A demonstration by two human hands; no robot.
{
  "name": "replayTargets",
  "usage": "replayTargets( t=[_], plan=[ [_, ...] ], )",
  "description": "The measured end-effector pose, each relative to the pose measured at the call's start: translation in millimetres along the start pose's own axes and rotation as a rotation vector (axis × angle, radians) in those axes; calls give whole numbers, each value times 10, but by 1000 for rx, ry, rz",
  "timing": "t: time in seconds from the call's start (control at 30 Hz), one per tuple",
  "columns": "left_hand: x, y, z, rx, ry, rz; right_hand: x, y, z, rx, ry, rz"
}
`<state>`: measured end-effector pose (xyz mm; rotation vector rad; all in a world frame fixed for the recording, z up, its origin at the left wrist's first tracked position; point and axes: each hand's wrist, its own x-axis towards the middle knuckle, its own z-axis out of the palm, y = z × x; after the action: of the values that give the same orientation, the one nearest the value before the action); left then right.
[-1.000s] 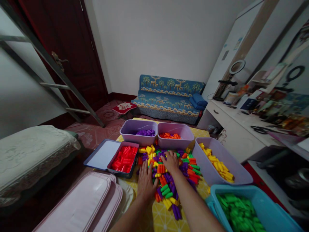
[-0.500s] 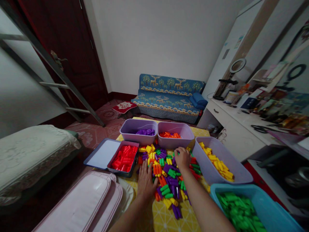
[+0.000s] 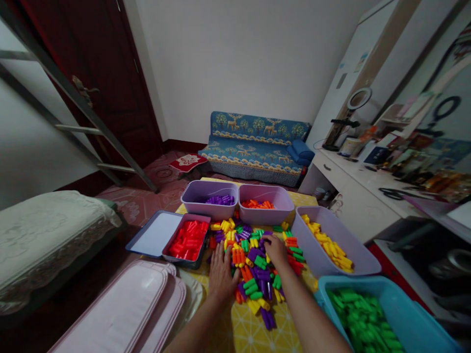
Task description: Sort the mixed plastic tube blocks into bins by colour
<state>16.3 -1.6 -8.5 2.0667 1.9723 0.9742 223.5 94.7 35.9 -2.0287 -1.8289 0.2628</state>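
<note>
A mixed heap of small plastic building pieces [image 3: 263, 274] in purple, green, yellow, orange and red covers the middle of the table. My left hand [image 3: 222, 268] lies spread along the heap's left side, fingers stretched forward beside orange and yellow pieces. Over the heap's right half, my right hand [image 3: 276, 249] has its fingers curled down among purple and green pieces; what they grip, if anything, is hidden. Red pieces [image 3: 188, 240] fill an open tin to the left. Purple pieces [image 3: 220, 200] and orange pieces [image 3: 257, 204] lie in two lilac bins at the back.
To the right stands a lilac bin [image 3: 358, 267] with yellow pieces, and nearer me a blue bin [image 3: 415, 314] with green ones. Pink lids [image 3: 117, 304] are stacked at the left front. A yellow patterned cloth [image 3: 253, 328] covers the table.
My right hand has come back toward me and slightly left, from the heap's far edge. My left hand stays nearly in place. The view has shifted slightly.
</note>
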Motion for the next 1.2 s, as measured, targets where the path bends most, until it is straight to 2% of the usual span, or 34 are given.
replayTargets(
  t=[0.13, 0.23, 0.4, 0.5, 0.6, 0.7, 0.9, 0.97, 1.07, 1.2],
  plan=[
    [0, -8, 1, -1, -8, 1, -102, 2, -126, 40, 68, -11],
    [0, -5, -5, 2, -12, -6, -278, -81, -194, 92, 130, -30],
    [2, 1, -10, 0, -4, -1, -572, -307, -250, 75, -35, -116],
    [4, -3, -7, -2, -5, -3, -617, -407, -301, 0, -86, -151],
    [2, -6, -3, 4, -10, -5, -583, -449, -342, 40, -92, -138],
    [-3, -7, 4, 9, -4, 0, -535, -434, -317, 233, -84, -85],
    [-7, -13, 21, 2, 5, 6, -490, -323, -122, 807, 1, 53],
    [-4, -14, 20, 1, 3, 7, -493, -313, -96, 965, -30, 101],
    [0, -8, 11, 4, -1, -1, -517, -344, -112, 1098, -100, 200],
    [1, 8, -3, 6, -6, -2, -553, -406, -112, 1160, -82, 246]
  ],
)
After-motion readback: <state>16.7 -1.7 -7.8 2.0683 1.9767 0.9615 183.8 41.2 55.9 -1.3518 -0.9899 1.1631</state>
